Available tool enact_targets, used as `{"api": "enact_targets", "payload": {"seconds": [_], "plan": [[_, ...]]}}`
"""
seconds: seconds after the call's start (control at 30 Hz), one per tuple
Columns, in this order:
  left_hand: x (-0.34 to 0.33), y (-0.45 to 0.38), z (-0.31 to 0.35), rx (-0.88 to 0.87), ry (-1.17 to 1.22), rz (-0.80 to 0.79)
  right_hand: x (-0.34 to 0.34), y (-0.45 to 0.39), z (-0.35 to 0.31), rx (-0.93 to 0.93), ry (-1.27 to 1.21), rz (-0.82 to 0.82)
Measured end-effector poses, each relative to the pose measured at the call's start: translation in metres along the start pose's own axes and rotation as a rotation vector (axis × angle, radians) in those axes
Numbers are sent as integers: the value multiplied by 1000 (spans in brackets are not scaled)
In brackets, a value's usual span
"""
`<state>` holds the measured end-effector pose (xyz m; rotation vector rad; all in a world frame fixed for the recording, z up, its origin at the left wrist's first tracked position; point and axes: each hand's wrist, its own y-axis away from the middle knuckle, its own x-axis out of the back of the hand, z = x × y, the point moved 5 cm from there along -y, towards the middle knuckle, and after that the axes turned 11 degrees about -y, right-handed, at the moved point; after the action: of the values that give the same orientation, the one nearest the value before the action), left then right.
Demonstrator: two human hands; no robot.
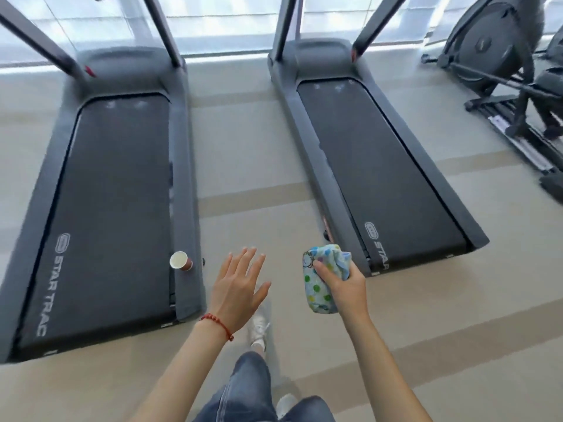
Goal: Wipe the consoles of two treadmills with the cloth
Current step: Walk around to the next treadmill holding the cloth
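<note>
Two dark treadmills lie ahead on the floor: the left treadmill [100, 208] and the right treadmill [380, 178]. Only their belts and uprights show; the consoles are out of view above the frame. My right hand [344, 284] grips a bunched light-blue cloth [318, 284] with coloured dots, held over the floor near the rear corner of the right treadmill. My left hand [237, 287] hovers with fingers spread, holding nothing, between the two machines. A red bracelet sits on its wrist.
A paper cup [181, 261] lies tipped on the right side rail of the left treadmill. An elliptical machine [511, 71] stands at the far right. Beige floor [243, 166] runs between the treadmills. Windows line the far wall. My legs and white shoes are below.
</note>
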<state>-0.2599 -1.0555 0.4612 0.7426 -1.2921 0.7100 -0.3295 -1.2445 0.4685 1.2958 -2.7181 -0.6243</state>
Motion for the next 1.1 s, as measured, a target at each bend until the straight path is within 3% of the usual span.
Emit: {"api": "enact_targets", "payload": {"seconds": [0.23,0.47,0.83,1.1], "plan": [[11,-94,-68,125,30,55,-78,-100,-27,-17,71,-76],[42,-199,-124,114,-23,76,-143,-186,-76,7,72,-85],[68,-364,-178,151,-42,108,-211,-345,-126,38,95,-124],[105,-504,-207,180,-90,200,-269,-481,-199,88,91,-201]]}}
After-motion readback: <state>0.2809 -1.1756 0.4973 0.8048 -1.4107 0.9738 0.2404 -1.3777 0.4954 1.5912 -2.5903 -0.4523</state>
